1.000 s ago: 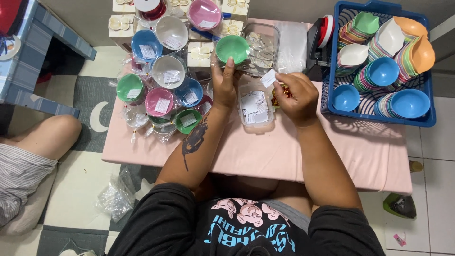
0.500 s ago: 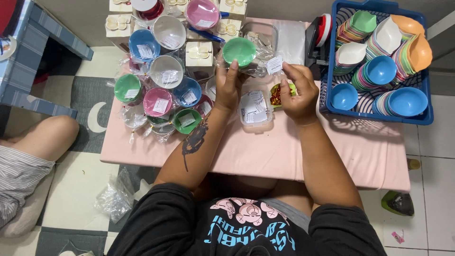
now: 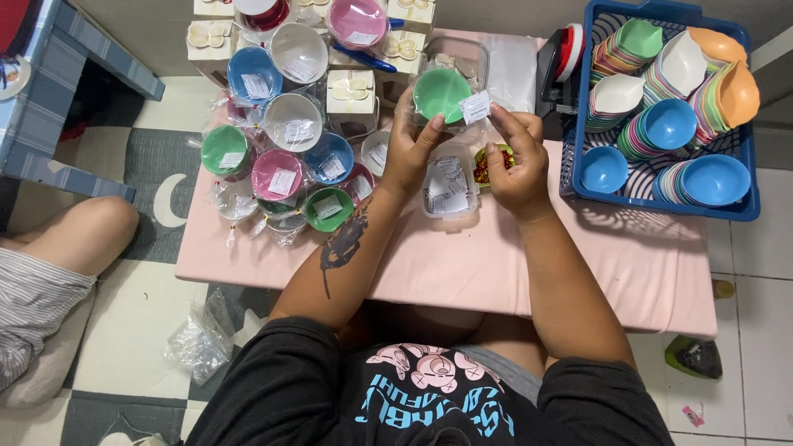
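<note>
My left hand [image 3: 410, 147] holds a green bowl [image 3: 440, 92] wrapped in clear plastic above the pink table [image 3: 462, 260]. My right hand [image 3: 516, 157] pinches a small white paper tag [image 3: 476, 107] at the bowl's right rim. The same hand also holds a small green roll with red and gold in it [image 3: 487, 163] against the palm. Just below the bowl lies a clear bag of white tags [image 3: 447, 186].
Several wrapped bowls with tags [image 3: 281, 157] are piled at the table's left. White gift boxes [image 3: 350, 93] stand behind them. A blue basket [image 3: 743, 206] of stacked coloured bowls sits at the right. Another person's knee [image 3: 78, 227] rests on the floor at the left.
Both hands have lifted the green bowl slightly and my right hand has brought the white tag up against its rim.
</note>
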